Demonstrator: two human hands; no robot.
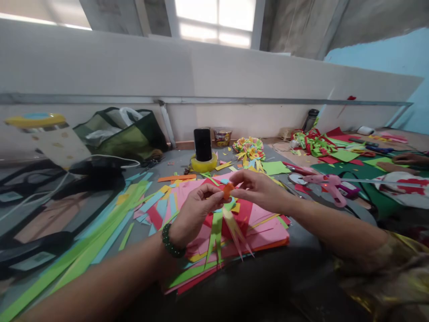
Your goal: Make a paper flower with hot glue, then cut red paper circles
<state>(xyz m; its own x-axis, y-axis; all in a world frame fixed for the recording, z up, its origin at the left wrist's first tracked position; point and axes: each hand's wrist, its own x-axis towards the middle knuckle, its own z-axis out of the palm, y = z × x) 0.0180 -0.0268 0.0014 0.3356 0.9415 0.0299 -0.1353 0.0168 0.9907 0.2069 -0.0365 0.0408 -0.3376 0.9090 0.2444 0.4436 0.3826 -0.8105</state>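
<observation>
My left hand (pixel 196 210), with a green bead bracelet at the wrist, and my right hand (pixel 258 188) meet above a stack of coloured paper sheets (pixel 264 235). Together they pinch a small orange paper piece (pixel 227 191). Green and pale pointed paper strips (pixel 231 230) hang down from that piece. Both hands are held a little above the pink and red sheets.
A black phone (pixel 203 144) stands in a yellow tape roll (pixel 203 164). Behind it lie a paper flower (pixel 250 149) and a snack cup (pixel 222 137). A pink glue gun (pixel 326 184) lies right. Long green strips (pixel 83 255) and bags (pixel 124 132) lie left. Another person's hand (pixel 410 158) rests far right.
</observation>
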